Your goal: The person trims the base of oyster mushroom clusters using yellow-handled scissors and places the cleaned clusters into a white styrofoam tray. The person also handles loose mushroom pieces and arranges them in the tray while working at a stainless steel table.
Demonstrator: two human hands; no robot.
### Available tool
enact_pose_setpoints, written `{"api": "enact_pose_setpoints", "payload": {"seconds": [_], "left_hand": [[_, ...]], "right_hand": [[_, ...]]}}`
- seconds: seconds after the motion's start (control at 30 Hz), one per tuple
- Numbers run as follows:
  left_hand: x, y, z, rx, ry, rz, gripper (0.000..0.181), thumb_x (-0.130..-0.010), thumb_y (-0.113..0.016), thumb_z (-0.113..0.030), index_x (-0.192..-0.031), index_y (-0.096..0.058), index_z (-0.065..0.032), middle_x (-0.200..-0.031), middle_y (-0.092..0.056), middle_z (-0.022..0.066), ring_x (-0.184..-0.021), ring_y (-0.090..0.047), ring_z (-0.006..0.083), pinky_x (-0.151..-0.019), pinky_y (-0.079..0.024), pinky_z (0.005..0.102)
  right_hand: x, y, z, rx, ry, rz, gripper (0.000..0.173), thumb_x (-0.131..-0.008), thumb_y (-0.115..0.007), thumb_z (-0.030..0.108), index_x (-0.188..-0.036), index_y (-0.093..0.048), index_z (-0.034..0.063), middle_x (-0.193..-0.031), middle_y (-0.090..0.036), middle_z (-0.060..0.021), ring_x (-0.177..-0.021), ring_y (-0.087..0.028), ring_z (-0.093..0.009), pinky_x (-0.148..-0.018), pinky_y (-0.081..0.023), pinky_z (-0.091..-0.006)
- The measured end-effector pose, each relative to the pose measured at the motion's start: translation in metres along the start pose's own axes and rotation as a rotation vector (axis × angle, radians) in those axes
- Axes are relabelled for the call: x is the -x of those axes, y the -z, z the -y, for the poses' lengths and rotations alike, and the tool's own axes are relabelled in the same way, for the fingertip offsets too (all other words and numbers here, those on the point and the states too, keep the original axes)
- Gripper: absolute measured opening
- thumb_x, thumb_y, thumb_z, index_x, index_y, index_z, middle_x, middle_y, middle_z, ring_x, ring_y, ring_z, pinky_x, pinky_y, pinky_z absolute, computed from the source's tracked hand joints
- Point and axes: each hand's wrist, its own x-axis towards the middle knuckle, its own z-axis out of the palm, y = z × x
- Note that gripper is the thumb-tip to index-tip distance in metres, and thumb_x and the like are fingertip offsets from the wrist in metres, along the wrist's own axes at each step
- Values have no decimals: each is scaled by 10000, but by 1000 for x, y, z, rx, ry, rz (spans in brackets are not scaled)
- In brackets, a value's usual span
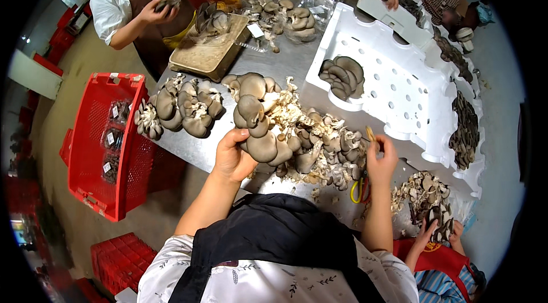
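My left hand [233, 155] grips a large cluster of grey oyster mushrooms [262, 146] from its left side, caps towards me. My right hand [381, 157] is raised by the polystyrene crate's near wall, pinching a small tan object [370, 134]; whether it is a handle or a stem piece I cannot tell. Between my hands spreads a heap of oyster mushrooms and pale trimmings [325, 149] on the metal table [195, 149]. Scissors with yellow and red handles [356, 191] lie beside my right wrist, their blades hidden.
A white polystyrene crate [394, 106] holds one mushroom cluster [342, 77]. More mushroom clusters [188, 106] sit at left, near a scale [209, 50]. A red plastic crate [137, 153] with packed trays stands left. Co-workers' hands [158, 11] handle mushrooms across the table and at lower right [424, 238].
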Motion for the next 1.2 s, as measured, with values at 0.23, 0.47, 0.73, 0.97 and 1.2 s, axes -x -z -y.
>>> {"api": "enact_pose_setpoints", "payload": {"seconds": [0.23,0.47,0.73,0.97,1.2], "left_hand": [[-8,0,2,-29,71,37,489,-768,-520,-47,-1243,-425,17,-1191,-531,143,-1134,-497,275,-1031,-350,428],[-6,-16,7,-142,85,22,632,-760,-534,-69,-1348,-307,-9,-1290,-451,144,-1220,-422,274,-1078,-288,433],[-3,-38,28,-399,-179,-80,581,-829,-589,-256,-1320,-365,-40,-1281,-470,120,-1178,-467,252,-1034,-347,410],[1,-26,37,-755,-481,-225,663,-818,-637,-168,-1341,-241,-75,-1235,-445,124,-1127,-485,211,-951,-415,341],[8,-14,30,-651,-395,-188,683,-804,-643,-107,-1342,-234,-8,-1255,-427,139,-1137,-464,196,-966,-390,325]], "right_hand": [[56,-11,-88,451,-87,203,183,-750,-583,53,-927,-611,14,-854,-604,-163,-839,-576,-347,-747,-457,-424],[13,3,-12,-91,-271,116,120,-757,-597,1,-874,-623,-10,-783,-576,-82,-667,-537,-190,-643,-458,-296],[-49,-14,191,-223,442,219,557,-657,-777,289,-1056,-520,-2,-1046,-527,-162,-989,-519,-309,-840,-431,-390],[-44,-47,204,-418,236,485,469,-682,-753,247,-971,-484,-5,-1009,-517,-165,-876,-550,-313,-743,-458,-369],[-38,-43,196,-455,193,532,310,-696,-709,167,-838,-510,-22,-1101,-546,-198,-823,-594,-318,-719,-481,-355]]}}
